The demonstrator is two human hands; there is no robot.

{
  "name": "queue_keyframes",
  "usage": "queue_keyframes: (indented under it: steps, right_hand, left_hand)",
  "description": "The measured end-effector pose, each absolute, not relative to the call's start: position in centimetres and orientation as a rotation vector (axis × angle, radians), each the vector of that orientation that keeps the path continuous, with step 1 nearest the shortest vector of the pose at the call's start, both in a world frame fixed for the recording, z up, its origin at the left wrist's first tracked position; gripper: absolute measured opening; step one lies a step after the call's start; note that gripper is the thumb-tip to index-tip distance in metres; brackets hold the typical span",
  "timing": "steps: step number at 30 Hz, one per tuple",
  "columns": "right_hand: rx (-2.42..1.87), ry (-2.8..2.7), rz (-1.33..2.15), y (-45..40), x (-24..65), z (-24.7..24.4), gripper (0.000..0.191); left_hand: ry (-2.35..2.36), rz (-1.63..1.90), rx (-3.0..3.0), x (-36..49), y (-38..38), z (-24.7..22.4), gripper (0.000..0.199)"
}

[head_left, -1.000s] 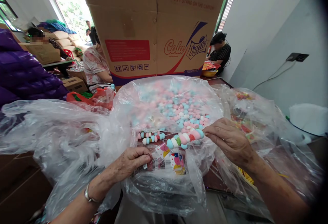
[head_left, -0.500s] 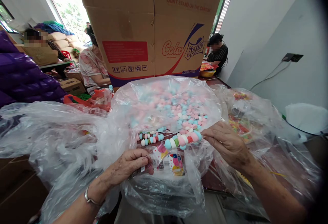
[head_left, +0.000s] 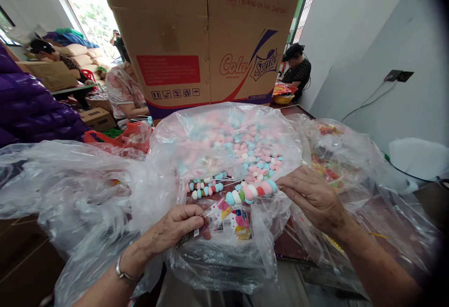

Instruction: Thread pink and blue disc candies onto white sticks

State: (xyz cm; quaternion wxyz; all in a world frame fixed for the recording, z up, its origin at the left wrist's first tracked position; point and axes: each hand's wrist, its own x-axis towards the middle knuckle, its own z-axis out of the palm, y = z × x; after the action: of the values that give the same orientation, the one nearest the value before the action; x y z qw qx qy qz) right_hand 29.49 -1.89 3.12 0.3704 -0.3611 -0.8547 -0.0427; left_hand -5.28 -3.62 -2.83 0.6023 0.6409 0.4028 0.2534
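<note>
My left hand is closed on a small clear wrapper printed with yellow, pink and blue shapes. In the fingertips of my right hand is the right end of a candy skewer, strung with blue, white, green, pink and red pieces. Its left end lies just above the wrapper's upper edge. Behind it, more candy skewers lie on the table. Loose pink, blue and white candies fill a large clear plastic bag.
A tall cardboard carton stands behind the bag. Crumpled clear plastic spreads at the left, beside a red bag. Bags of colourful sweets lie at the right. Several people sit farther back.
The view has shifted very slightly. Both hands keep nearly the same places and holds, and the wrapper has tilted a little.
</note>
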Motion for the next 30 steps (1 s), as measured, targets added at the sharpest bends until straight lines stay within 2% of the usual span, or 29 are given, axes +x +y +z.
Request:
queue_keyframes:
  steps: [21, 30]
  right_hand:
    - [-0.87, -2.251, -0.19, -2.3, 29.7, 2.8, 0.013]
    - [-0.777, -2.364, -0.206, -2.6, 30.3, 3.6, 0.018]
  left_hand:
    - [0.903, 0.567, 1.502, -5.4, -3.2, -3.4, 0.032]
    - [0.937, 0.498, 1.576, -5.3, -2.6, -2.5, 0.032]
